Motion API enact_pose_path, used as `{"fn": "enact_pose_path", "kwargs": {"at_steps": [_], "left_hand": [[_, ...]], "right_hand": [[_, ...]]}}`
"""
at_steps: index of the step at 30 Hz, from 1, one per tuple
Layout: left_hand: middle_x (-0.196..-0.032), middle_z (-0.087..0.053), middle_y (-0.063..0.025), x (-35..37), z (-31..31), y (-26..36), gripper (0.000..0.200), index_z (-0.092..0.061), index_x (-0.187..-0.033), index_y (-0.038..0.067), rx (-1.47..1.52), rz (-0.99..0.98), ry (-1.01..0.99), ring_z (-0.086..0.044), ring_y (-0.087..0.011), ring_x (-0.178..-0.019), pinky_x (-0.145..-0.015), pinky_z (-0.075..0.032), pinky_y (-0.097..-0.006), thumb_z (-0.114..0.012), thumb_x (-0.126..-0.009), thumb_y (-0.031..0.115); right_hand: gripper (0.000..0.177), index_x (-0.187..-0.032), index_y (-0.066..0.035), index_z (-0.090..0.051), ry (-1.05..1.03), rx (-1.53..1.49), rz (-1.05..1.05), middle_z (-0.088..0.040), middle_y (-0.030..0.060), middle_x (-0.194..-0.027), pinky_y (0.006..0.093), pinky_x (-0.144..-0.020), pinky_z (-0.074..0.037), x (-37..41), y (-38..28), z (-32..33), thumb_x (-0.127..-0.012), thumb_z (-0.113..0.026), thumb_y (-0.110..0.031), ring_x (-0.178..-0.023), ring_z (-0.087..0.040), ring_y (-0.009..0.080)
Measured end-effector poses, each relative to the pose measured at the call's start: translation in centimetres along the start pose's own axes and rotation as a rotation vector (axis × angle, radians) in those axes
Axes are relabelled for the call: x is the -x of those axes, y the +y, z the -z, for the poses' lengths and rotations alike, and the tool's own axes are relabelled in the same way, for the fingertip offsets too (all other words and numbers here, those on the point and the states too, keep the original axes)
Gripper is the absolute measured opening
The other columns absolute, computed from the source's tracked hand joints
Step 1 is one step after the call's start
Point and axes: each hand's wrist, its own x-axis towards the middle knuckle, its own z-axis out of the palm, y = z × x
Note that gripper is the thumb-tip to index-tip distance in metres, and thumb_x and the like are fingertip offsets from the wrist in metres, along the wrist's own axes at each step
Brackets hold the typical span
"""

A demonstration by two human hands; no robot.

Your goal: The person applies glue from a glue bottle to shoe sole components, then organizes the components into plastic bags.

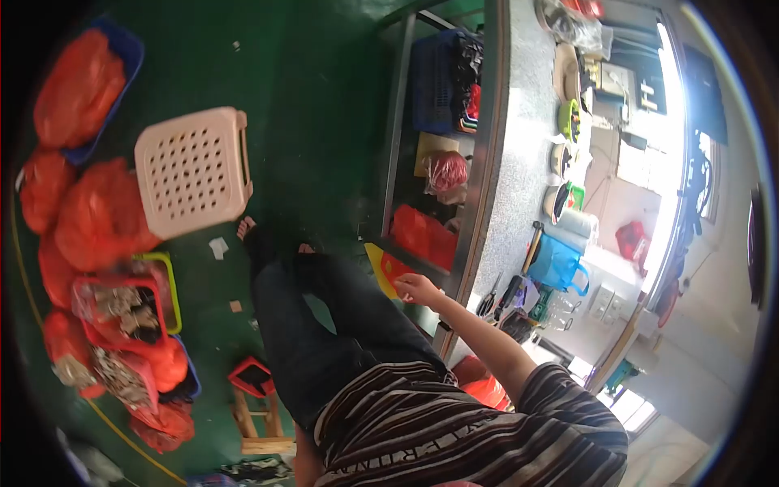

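Observation:
My right hand [417, 289] hangs beside the workbench edge with its fingers curled in. Whatever those fingers hold, if anything, I cannot make out. Just behind it in this view is a yellow sheet or bag with red on it [381, 270], and a red plastic bag [423, 235] sits on the shelf under the bench. Only a bit of my left arm [307, 461] shows at the bottom, and its hand is hidden.
A speckled workbench [519, 122] runs along the right, with a blue bag [556, 261] and scissors [489, 299] on it. On the green floor stand a beige plastic stool [195, 172], a small wooden stool [264, 426], red bags [101, 215] and a pink-rimmed basket [85, 312].

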Motion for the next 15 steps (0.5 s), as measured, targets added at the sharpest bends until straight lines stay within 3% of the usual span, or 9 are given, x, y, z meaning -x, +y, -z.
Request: {"fn": "enact_pose_path", "kwargs": {"at_steps": [3,7,11,12,15], "left_hand": [[-0.104,-0.067,-0.0139,-0.5,3.7,5.3,0.030,-0.063,-0.114,0.005,-0.064,-0.038,0.003,-0.063,-0.0254,-0.097,-0.080,-0.052,-0.0395,-0.041,-0.103,0.023],[-0.106,-0.067,-0.0133,-2.4,6.8,12.6,0.030,-0.062,-0.116,0.004,-0.064,-0.178,-0.059,-0.063,-0.0241,-0.098,-0.081,-0.052,-0.0386,-0.041,-0.104,0.022],[-0.107,-0.066,-0.0128,-5.7,7.2,21.0,0.031,-0.061,-0.118,0.004,0.129,-0.484,-0.218,-0.062,-0.0228,-0.099,-0.082,-0.051,-0.0377,-0.040,-0.105,0.022],[-0.107,-0.066,-0.0126,-5.8,6.4,23.5,0.031,-0.061,-0.118,0.004,0.105,-0.514,-0.188,-0.062,-0.0225,-0.100,-0.082,-0.051,-0.0375,-0.039,-0.105,0.022],[-0.115,-0.065,-0.0141,1.3,-0.1,44.2,0.030,-0.058,-0.121,-0.002,-0.273,-0.435,0.305,-0.062,-0.0249,-0.101,-0.092,-0.048,-0.0352,-0.042,-0.105,0.017]], "right_hand": [[0.029,-0.115,0.000,-0.064,0.054,-0.188,0.048,-0.068,0.0053,-0.087,0.0268,-0.073,-0.051,-0.5,-6.3,0.4,-0.099,-0.059,-0.023,-0.080,-0.064,0.0122],[0.028,-0.113,0.000,-0.065,0.012,-0.236,0.051,-0.068,0.0060,-0.088,0.0266,-0.072,-0.051,-4.6,-7.1,3.0,-0.098,-0.059,-0.024,-0.080,-0.064,0.0128],[0.027,-0.110,-0.002,-0.066,0.084,-0.300,-0.109,-0.068,0.0051,-0.086,0.0267,-0.071,-0.051,-10.7,-7.6,8.3,-0.096,-0.060,-0.025,-0.078,-0.065,0.0138],[0.026,-0.109,-0.003,-0.067,0.120,-0.324,-0.152,-0.068,0.0048,-0.085,0.0268,-0.070,-0.051,-13.5,-8.5,10.4,-0.096,-0.061,-0.025,-0.077,-0.065,0.0140],[0.024,-0.108,-0.005,-0.068,0.113,-0.305,-0.201,-0.069,0.0062,-0.084,0.0279,-0.068,-0.052,-22.9,-8.1,16.1,-0.093,-0.061,-0.024,-0.076,-0.066,0.0145]]}}
